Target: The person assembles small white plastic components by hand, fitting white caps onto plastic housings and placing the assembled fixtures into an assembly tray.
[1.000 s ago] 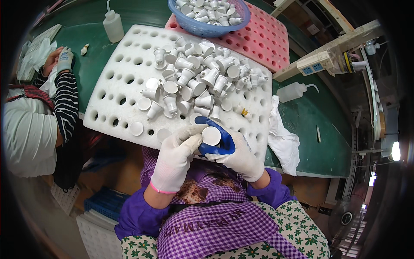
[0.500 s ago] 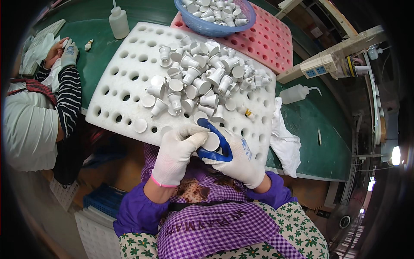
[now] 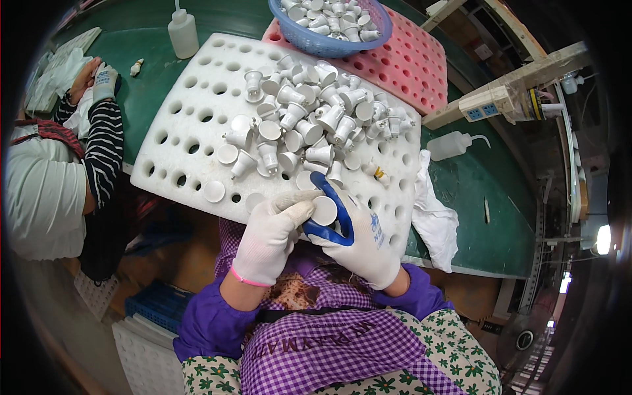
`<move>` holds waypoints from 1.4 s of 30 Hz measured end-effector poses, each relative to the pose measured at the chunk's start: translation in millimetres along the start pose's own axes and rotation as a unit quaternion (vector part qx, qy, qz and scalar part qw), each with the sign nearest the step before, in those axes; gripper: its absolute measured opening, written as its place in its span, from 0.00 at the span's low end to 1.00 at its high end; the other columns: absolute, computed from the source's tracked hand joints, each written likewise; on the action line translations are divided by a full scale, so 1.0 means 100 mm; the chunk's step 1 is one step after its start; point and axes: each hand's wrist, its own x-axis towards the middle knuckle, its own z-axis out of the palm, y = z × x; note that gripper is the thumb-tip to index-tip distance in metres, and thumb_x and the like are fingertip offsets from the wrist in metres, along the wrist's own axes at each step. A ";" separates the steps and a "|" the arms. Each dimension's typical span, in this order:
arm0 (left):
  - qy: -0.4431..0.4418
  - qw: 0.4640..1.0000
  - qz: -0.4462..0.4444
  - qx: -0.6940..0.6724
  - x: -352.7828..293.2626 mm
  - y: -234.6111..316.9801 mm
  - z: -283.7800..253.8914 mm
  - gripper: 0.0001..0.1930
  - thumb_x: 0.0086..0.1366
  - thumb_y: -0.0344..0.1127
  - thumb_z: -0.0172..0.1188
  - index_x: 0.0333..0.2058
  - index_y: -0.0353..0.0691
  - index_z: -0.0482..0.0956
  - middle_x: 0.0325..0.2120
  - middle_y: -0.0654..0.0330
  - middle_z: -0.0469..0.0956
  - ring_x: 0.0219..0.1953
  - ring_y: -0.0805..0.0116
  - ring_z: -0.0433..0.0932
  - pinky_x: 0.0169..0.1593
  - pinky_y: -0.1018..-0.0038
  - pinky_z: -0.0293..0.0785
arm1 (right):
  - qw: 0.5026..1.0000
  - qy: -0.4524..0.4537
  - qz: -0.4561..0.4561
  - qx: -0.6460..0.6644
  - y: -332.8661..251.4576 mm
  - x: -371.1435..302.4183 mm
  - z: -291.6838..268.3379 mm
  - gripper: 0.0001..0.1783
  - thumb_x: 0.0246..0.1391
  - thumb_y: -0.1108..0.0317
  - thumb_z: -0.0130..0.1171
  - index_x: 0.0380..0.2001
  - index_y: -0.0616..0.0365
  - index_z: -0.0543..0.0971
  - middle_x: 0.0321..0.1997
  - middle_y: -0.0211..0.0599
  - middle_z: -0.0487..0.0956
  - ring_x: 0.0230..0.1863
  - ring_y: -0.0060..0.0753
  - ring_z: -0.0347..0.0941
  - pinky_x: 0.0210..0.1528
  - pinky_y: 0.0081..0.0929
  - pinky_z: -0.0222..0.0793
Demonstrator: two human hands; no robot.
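Note:
In front of me my left hand [image 3: 266, 234], in a white knit glove, pinches the edge of a white cup-shaped lamp part [image 3: 324, 210] whose round face points up. My right hand [image 3: 362, 240], gloved in white with blue-coated fingers, curls round the same part from the other side. What lies under its face is hidden by the fingers. Just beyond both hands, a heap of similar white lamp parts [image 3: 293, 118], some showing metal pins, lies on a white foam board [image 3: 197, 168] with rows of holes. A loose one [image 3: 214, 191] sits near the board's front edge.
A blue basket [image 3: 316, 46] full of lamp parts stands on a pink foam board [image 3: 415, 59]. Squeeze bottles stand left [image 3: 183, 33] and lie right [image 3: 451, 145], near a white cloth [image 3: 434, 217]. A wooden post carries a socket [image 3: 484, 105]. Another person [image 3: 59, 191] works at left.
Both hands keep hold of the lamp part and have shifted only slightly; its round face is turned a little more upward. The person at left has moved their hands closer together.

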 end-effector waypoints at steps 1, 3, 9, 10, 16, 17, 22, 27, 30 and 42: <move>-0.003 1.000 0.011 -0.025 0.03 -0.05 0.00 0.15 0.64 0.29 0.52 0.47 0.27 0.72 0.38 0.56 0.78 0.39 0.71 0.78 0.44 0.77 0.75 | 1.000 0.021 -0.012 -0.017 -0.01 0.00 0.02 0.38 0.44 0.67 0.63 0.59 0.64 0.63 0.46 0.52 0.74 0.43 0.52 0.72 0.45 0.36 0.68; -0.006 0.998 0.022 -0.051 0.05 -0.09 0.01 0.15 0.65 0.30 0.51 0.48 0.27 0.72 0.39 0.55 0.78 0.41 0.70 0.78 0.45 0.76 0.75 | 0.997 0.037 -0.042 -0.052 -0.01 0.00 0.05 0.38 0.43 0.67 0.64 0.59 0.64 0.62 0.47 0.52 0.73 0.44 0.52 0.71 0.46 0.37 0.68; -0.003 0.997 0.024 -0.079 0.03 -0.13 0.00 0.15 0.66 0.31 0.51 0.47 0.27 0.72 0.41 0.54 0.77 0.42 0.69 0.78 0.46 0.74 0.75 | 0.996 0.056 -0.053 -0.049 0.03 -0.01 0.11 0.41 0.42 0.68 0.64 0.60 0.65 0.60 0.51 0.53 0.71 0.49 0.53 0.69 0.49 0.39 0.67; 0.004 0.997 0.025 -0.068 0.04 -0.14 -0.01 0.15 0.66 0.31 0.52 0.47 0.27 0.72 0.40 0.53 0.77 0.41 0.69 0.78 0.45 0.74 0.75 | 0.995 0.055 -0.061 -0.060 0.03 -0.02 0.10 0.41 0.43 0.68 0.64 0.60 0.65 0.59 0.53 0.54 0.71 0.51 0.54 0.68 0.51 0.38 0.66; 0.001 1.000 -0.004 0.010 0.01 0.01 -0.02 0.14 0.64 0.31 0.53 0.46 0.28 0.74 0.37 0.56 0.78 0.37 0.72 0.78 0.41 0.77 0.75 | 0.997 -0.044 0.013 0.063 0.04 -0.07 -0.03 0.40 0.45 0.69 0.61 0.62 0.66 0.58 0.57 0.55 0.68 0.58 0.55 0.65 0.58 0.36 0.61; 0.004 1.000 -0.010 0.017 0.01 0.01 0.00 0.13 0.64 0.30 0.54 0.45 0.29 0.75 0.35 0.58 0.79 0.34 0.74 0.78 0.39 0.79 0.76 | 0.997 -0.044 0.013 0.063 0.05 -0.08 -0.01 0.40 0.45 0.69 0.61 0.62 0.66 0.58 0.57 0.55 0.68 0.58 0.55 0.65 0.58 0.36 0.61; -0.002 1.000 0.010 0.006 0.00 -0.04 -0.04 0.15 0.64 0.30 0.53 0.47 0.28 0.73 0.36 0.57 0.79 0.35 0.73 0.78 0.39 0.78 0.76 | 0.997 0.007 0.021 0.078 0.01 -0.09 0.01 0.38 0.46 0.69 0.60 0.61 0.65 0.59 0.56 0.54 0.69 0.57 0.53 0.66 0.56 0.35 0.63; -0.024 0.996 0.012 -0.082 -0.02 -0.07 0.02 0.16 0.64 0.29 0.53 0.49 0.27 0.72 0.40 0.56 0.78 0.38 0.72 0.78 0.43 0.77 0.75 | 0.998 0.036 -0.011 0.049 0.01 -0.07 0.01 0.37 0.45 0.70 0.62 0.59 0.65 0.61 0.56 0.55 0.69 0.55 0.54 0.67 0.56 0.35 0.64; -0.015 0.997 0.020 -0.073 -0.02 -0.12 -0.01 0.16 0.64 0.28 0.53 0.50 0.27 0.71 0.40 0.56 0.77 0.40 0.71 0.78 0.45 0.77 0.74 | 0.999 0.037 -0.015 0.023 0.01 -0.07 0.01 0.37 0.44 0.70 0.63 0.59 0.66 0.62 0.56 0.55 0.69 0.55 0.55 0.67 0.56 0.37 0.63; 0.003 0.998 0.040 -0.048 -0.01 -0.17 -0.04 0.13 0.63 0.30 0.55 0.45 0.29 0.75 0.38 0.56 0.78 0.39 0.70 0.77 0.45 0.75 0.74 | 0.995 0.032 -0.086 -0.038 0.01 -0.08 0.01 0.39 0.42 0.70 0.63 0.59 0.66 0.61 0.55 0.57 0.69 0.53 0.57 0.68 0.54 0.39 0.65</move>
